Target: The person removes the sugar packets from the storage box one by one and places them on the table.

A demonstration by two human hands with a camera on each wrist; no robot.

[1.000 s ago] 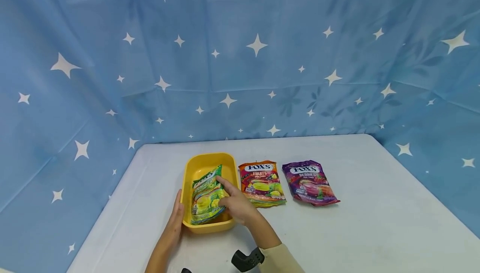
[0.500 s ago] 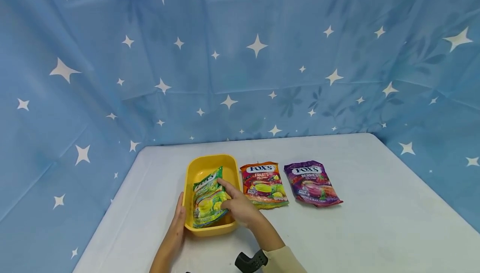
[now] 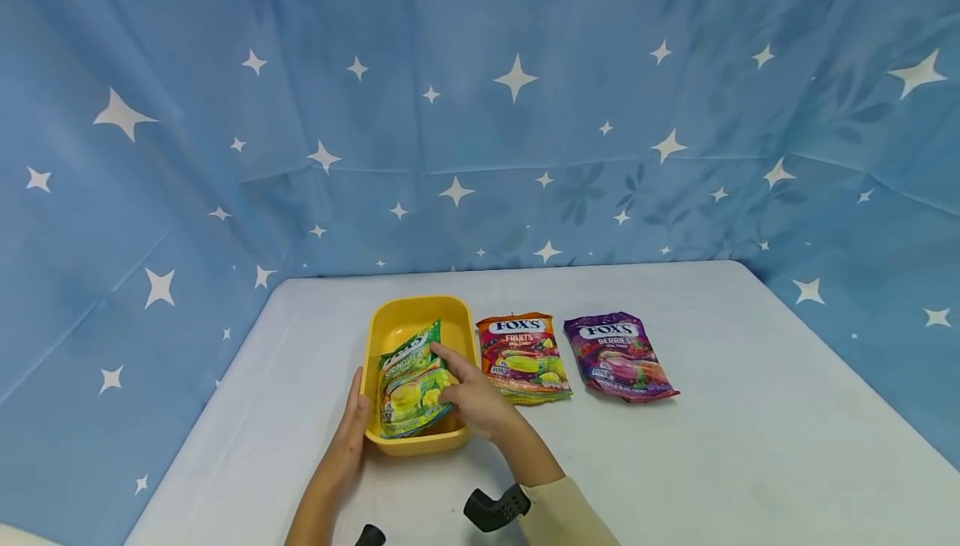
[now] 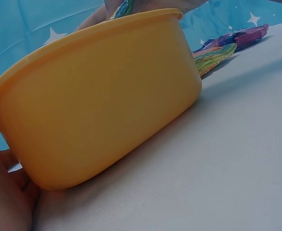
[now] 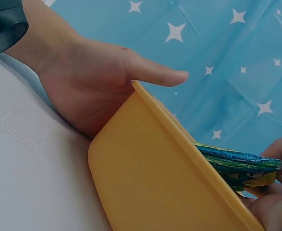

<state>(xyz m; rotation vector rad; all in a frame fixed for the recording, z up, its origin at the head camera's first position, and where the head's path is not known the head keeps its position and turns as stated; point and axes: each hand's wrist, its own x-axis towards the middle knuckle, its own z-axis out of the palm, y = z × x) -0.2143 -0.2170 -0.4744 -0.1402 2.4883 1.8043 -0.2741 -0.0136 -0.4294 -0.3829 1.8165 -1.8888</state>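
A yellow plastic tub stands on the white table. Inside it a green Fox's Spring Tea candy bag leans at a slant. My right hand pinches that bag along its right edge, as the right wrist view also shows at the end of the bag. My left hand lies along the tub's left side with straight fingers, and in the right wrist view its palm is against the wall, thumb above the rim. The tub's wall hides most of the bag in the left wrist view.
Right of the tub lies a red-orange Fox's Fruits candy bag, close to its rim. Farther right is a purple Fox's Berries candy bag. A blue star-patterned curtain hangs behind the table.
The head view has shifted slightly. Both hands, the tub and the green candy bag keep nearly the same places relative to each other.
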